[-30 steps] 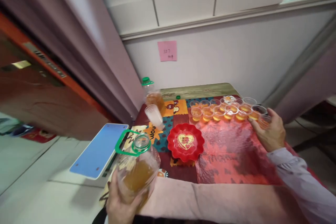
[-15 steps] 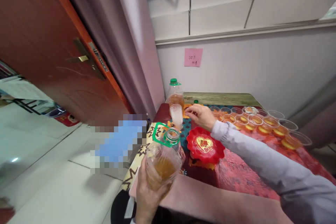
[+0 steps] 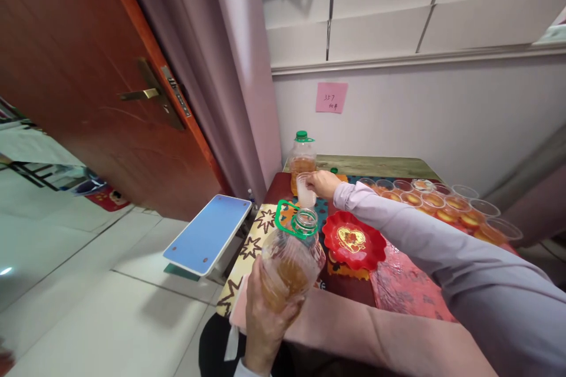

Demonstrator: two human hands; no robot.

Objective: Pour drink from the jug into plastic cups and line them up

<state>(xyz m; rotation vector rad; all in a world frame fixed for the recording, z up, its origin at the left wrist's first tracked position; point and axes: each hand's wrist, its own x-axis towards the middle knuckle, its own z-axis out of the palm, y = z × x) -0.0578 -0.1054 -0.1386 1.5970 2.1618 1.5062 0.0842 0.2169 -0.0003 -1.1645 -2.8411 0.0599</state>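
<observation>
My left hand (image 3: 265, 321) is wrapped round an open clear bottle (image 3: 289, 259) with a green neck ring, part full of amber liquid, held tilted over the table's near left corner. My right hand (image 3: 322, 182) reaches to the far left of the table, fingers closed on the top of a stack of clear plastic cups (image 3: 304, 189). Just behind the stack stands a second bottle (image 3: 302, 159) with a green cap, holding amber liquid. A red scalloped plate (image 3: 354, 240) with a heart lies between my arms.
Two rows of small clear cups (image 3: 435, 203) holding amber liquid run along the table's far right. The table carries a patterned cloth (image 3: 256, 235) and red plastic film (image 3: 404, 288). A blue-topped stool (image 3: 207, 234) stands left of it, beside a curtain (image 3: 230, 70) and a wooden door (image 3: 84, 82).
My right hand left the filled cups at the right, swept across to the far left and closed on the cup stack. The view swung left; the bottle stayed in my left hand.
</observation>
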